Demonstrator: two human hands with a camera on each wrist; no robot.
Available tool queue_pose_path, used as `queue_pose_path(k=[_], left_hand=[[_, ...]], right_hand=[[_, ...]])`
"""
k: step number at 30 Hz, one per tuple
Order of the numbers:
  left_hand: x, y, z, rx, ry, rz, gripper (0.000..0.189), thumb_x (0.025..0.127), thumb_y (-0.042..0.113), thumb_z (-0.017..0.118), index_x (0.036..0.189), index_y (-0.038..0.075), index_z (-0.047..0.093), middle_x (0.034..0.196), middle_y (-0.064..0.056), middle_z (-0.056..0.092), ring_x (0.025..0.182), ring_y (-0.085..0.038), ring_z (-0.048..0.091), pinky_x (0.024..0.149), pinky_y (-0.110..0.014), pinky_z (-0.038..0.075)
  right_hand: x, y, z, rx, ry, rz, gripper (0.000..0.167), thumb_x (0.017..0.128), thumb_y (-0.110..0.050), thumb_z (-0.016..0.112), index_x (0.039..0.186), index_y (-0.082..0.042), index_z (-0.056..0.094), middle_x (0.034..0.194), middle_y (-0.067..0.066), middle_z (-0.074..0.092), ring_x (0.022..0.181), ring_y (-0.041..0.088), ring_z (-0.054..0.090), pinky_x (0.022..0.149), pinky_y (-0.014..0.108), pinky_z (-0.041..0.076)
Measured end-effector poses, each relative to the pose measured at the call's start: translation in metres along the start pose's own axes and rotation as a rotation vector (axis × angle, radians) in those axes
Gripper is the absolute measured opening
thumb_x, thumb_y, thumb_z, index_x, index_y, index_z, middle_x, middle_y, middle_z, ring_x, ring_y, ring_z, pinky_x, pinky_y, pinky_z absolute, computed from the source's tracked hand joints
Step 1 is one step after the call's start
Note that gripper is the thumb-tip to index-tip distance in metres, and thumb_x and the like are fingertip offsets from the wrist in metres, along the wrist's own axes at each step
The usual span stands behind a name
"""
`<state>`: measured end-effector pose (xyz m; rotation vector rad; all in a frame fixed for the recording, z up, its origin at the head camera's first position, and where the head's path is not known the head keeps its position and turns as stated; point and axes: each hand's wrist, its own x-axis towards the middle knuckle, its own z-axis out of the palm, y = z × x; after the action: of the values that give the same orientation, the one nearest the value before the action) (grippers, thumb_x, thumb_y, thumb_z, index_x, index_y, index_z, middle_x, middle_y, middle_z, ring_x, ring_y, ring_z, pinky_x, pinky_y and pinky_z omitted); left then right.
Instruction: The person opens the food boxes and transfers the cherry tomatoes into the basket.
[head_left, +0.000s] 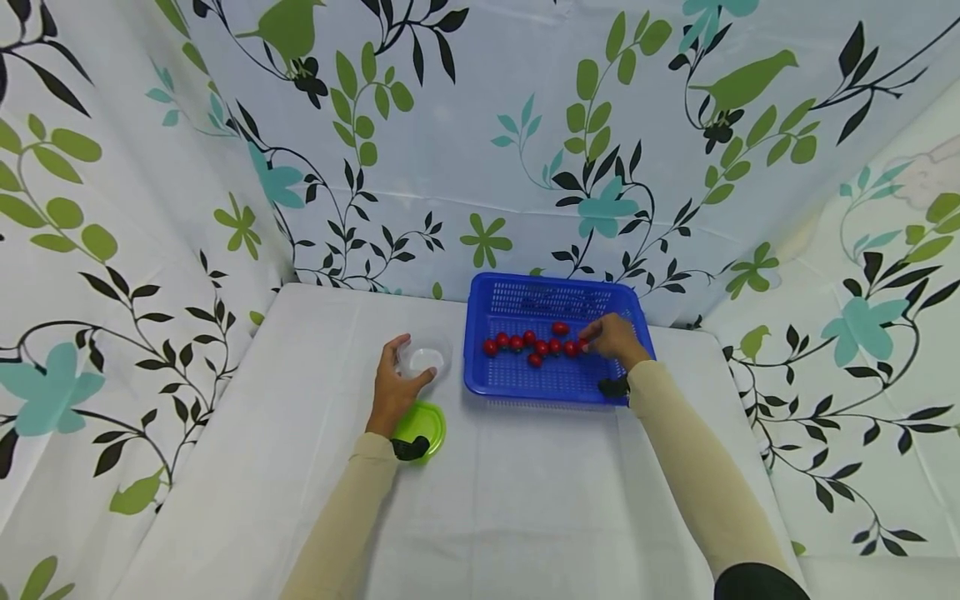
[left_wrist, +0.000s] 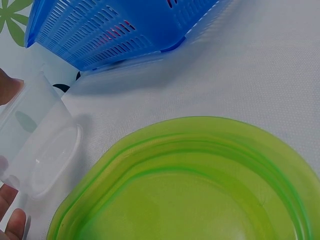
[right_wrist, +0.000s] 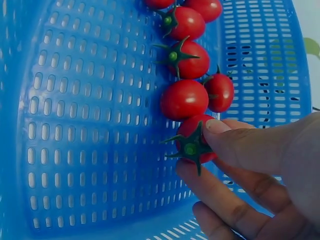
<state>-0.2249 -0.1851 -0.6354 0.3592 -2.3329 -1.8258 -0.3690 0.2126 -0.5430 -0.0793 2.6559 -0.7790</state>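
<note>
My left hand (head_left: 393,388) holds a clear plastic tub (head_left: 426,360), fingers on its far side and thumb on its near side. In the left wrist view the tub (left_wrist: 55,145) stands at the left edge, with fingertips (left_wrist: 15,225) against its wall. My right hand (head_left: 617,337) is inside the blue basket (head_left: 551,392), at the right end of a row of cherry tomatoes. Thumb and fingers pinch one cherry tomato (right_wrist: 192,142) with a green calyx. Other cherry tomatoes (right_wrist: 184,99) lie right beside it.
A round green lid (head_left: 431,429) lies on the white-covered table (head_left: 510,500), partly beneath my left wrist. The basket's raised slotted walls surround the tomatoes. Behind the table hangs a leaf-and-bird patterned curtain (head_left: 450,183).
</note>
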Motion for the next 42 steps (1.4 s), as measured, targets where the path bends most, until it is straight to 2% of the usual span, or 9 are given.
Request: queue_pose_path(k=[6,12,19,25,32,39,42], left_hand=[[-0.001,0.0,0.0,-0.014,-0.004,-0.008,0.083,0.09,0.023,0.086,0.159,0.025,0.041,0.17,-0.001,0.04,0.163,-0.03,0.027,0.13,-0.061,0.027],[-0.001,0.0,-0.001,-0.019,-0.002,-0.003,0.082,0.09,0.023,0.086,0.159,0.024,0.041,0.169,-0.001,0.04,0.163,-0.03,0.027,0.13,-0.062,0.028],[0.0,0.001,0.0,-0.024,0.002,-0.002,0.083,0.09,0.022,0.086,0.159,0.023,0.04,0.169,-0.002,0.04,0.163,-0.031,0.026,0.13,-0.06,0.026],[-0.004,0.005,0.0,-0.009,0.005,-0.005,0.084,0.088,0.02,0.086,0.159,0.021,0.04,0.169,-0.005,0.04,0.162,-0.033,0.029,0.132,-0.059,0.024],[-0.006,0.009,0.0,0.069,0.031,-0.024,0.085,0.088,0.022,0.085,0.159,0.024,0.039,0.169,-0.007,0.041,0.158,-0.036,0.035,0.129,-0.062,0.028],[-0.005,0.01,0.001,0.11,0.022,-0.037,0.086,0.088,0.024,0.085,0.16,0.023,0.038,0.17,-0.01,0.04,0.156,-0.039,0.036,0.126,-0.067,0.018],[-0.005,0.011,0.001,0.111,0.021,-0.044,0.087,0.088,0.024,0.085,0.16,0.023,0.037,0.17,-0.01,0.04,0.155,-0.039,0.037,0.125,-0.065,0.017]], right_hand=[[0.002,0.0,0.0,0.012,-0.055,0.049,0.029,0.096,-0.003,0.074,0.125,-0.002,0.076,0.134,0.023,0.071,0.129,0.041,0.063,0.118,0.058,0.045],[0.002,-0.003,0.002,0.001,-0.083,0.057,0.03,0.097,-0.007,0.074,0.127,-0.002,0.075,0.131,0.022,0.072,0.125,0.039,0.064,0.117,0.057,0.047],[-0.003,-0.006,-0.001,0.0,-0.052,-0.007,0.032,0.097,-0.006,0.075,0.128,0.0,0.074,0.13,0.023,0.073,0.125,0.04,0.066,0.115,0.057,0.049],[-0.016,-0.01,0.0,0.005,0.002,-0.046,0.033,0.096,-0.006,0.073,0.129,0.002,0.073,0.132,0.023,0.072,0.126,0.042,0.066,0.115,0.058,0.049],[-0.03,-0.022,-0.001,0.038,0.017,-0.065,0.035,0.096,-0.005,0.074,0.13,0.0,0.073,0.136,0.022,0.071,0.132,0.042,0.062,0.117,0.059,0.046],[-0.041,-0.024,0.001,0.071,0.02,-0.03,0.034,0.096,-0.007,0.074,0.13,-0.003,0.074,0.137,0.02,0.07,0.135,0.041,0.059,0.12,0.061,0.042],[-0.045,-0.023,0.002,0.067,0.024,-0.045,0.032,0.097,-0.009,0.074,0.128,-0.005,0.076,0.136,0.018,0.071,0.134,0.04,0.06,0.119,0.061,0.043]])
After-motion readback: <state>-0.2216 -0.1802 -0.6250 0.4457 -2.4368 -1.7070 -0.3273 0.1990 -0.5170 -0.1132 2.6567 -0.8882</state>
